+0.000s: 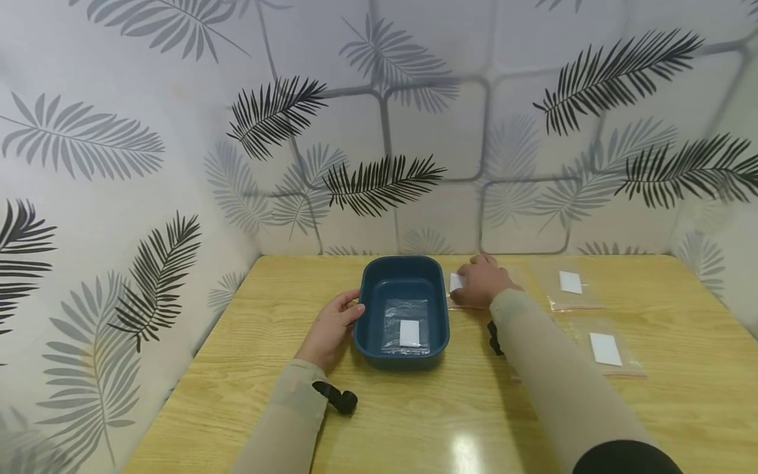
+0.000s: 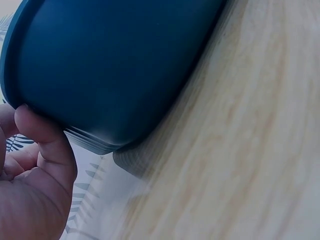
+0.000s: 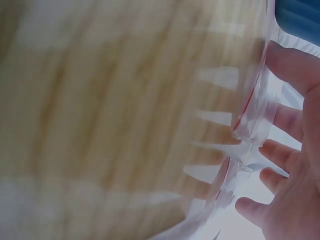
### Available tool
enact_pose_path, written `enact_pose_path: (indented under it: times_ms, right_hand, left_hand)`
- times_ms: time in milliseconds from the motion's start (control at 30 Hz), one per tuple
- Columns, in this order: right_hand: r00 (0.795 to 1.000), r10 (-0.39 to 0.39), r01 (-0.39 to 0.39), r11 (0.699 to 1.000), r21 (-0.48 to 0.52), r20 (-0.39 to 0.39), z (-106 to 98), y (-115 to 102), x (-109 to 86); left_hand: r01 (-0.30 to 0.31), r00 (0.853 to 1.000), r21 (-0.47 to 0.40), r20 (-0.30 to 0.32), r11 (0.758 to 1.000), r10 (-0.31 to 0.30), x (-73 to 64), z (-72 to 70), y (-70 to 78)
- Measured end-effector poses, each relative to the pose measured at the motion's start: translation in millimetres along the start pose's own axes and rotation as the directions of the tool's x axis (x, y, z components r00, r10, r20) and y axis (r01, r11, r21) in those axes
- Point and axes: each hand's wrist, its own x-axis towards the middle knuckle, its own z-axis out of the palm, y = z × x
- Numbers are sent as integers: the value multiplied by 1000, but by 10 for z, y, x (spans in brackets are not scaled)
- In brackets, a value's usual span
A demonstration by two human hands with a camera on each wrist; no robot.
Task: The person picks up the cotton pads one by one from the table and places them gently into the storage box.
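A blue plastic basin (image 1: pixel 403 268) stands on the table. Inside it lies a clear zip bag (image 1: pixel 398 309) with a white card (image 1: pixel 409 333). At the basin's left side my left hand (image 1: pixel 336 322) holds the rim, thumb on top and fingers outside, as the left wrist view (image 2: pixel 42 170) also shows. To the right of the basin, my right hand (image 1: pixel 484 282) is over another zip bag (image 1: pixel 464 304), partly covering its white card (image 1: pixel 455 282). In the right wrist view the fingers are spread, with the thumb (image 3: pixel 290 62) at the red-edged zip bag (image 3: pixel 257 107).
Further right lie two more clear zip bags, a far one (image 1: pixel 559 299) and a nearer one (image 1: pixel 630 359), each with a white card. My right forearm (image 1: pixel 556 375) passes just left of them. A leaf-patterned wall (image 1: pixel 414 131) stands behind the wooden table (image 1: pixel 296 276).
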Motion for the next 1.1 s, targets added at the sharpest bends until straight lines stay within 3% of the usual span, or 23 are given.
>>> enact_pose_path:
  times_ms: [200,567,833,1100]
  right_hand:
    - [1000,-17,17,1000,0,7,-11,-13,-15]
    - [994,-5,9,999,-32,111,-156,-75,-131]
    - [997,9,-9,1000,-3,82,-172,-89,-217]
    - [998,-55,55,998,14,35,-217,-104,-295]
  left_hand:
    - [0,1000,-13,6,1000,0,7,1,-5]
    - [-8,1000,12,-10,1000,8,-6,7,-1]
    - [-9,1000,3,0,1000,9,-14,8,4]
    - [-4,1000,2,-4,1000,4,-3,9,-10]
